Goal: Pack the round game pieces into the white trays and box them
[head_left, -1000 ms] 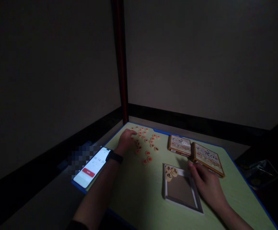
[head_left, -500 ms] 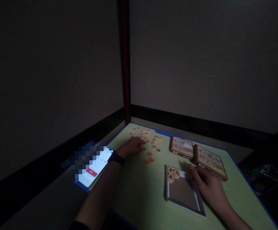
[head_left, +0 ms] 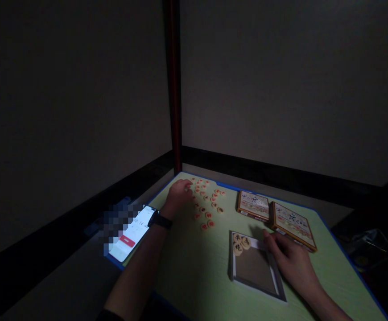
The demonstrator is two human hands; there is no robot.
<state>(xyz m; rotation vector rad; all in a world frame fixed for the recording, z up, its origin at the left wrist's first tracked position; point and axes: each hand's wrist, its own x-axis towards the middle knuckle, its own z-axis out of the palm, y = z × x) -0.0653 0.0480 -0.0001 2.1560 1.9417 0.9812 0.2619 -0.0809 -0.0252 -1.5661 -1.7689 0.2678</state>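
Observation:
My left hand [head_left: 179,197] reaches over the far left of the table, its fingers curled among round xiangqi pieces [head_left: 208,215] with red and black characters. Whatever lies under its fingertips is hidden. Several pieces lie loosely scattered to the right of that hand. My right hand [head_left: 289,261] is closed, thumb against bent fingers, over the upper right corner of a shallow open box [head_left: 256,269]. I cannot make out anything in its grasp. Three pieces with black characters [head_left: 237,248] sit face up in the box's upper left corner.
Two printed, decorated boxes [head_left: 253,205] lie side by side at the back right of the green, blue-edged table [head_left: 194,263]. A lit phone [head_left: 132,236] with a running timer lies at the left edge, close to my left forearm. Walls meet behind the table.
My left hand has moved left and away from me, uncovering pieces near the middle of the scatter and covering ones at the far left. My right hand and the open box stay put.

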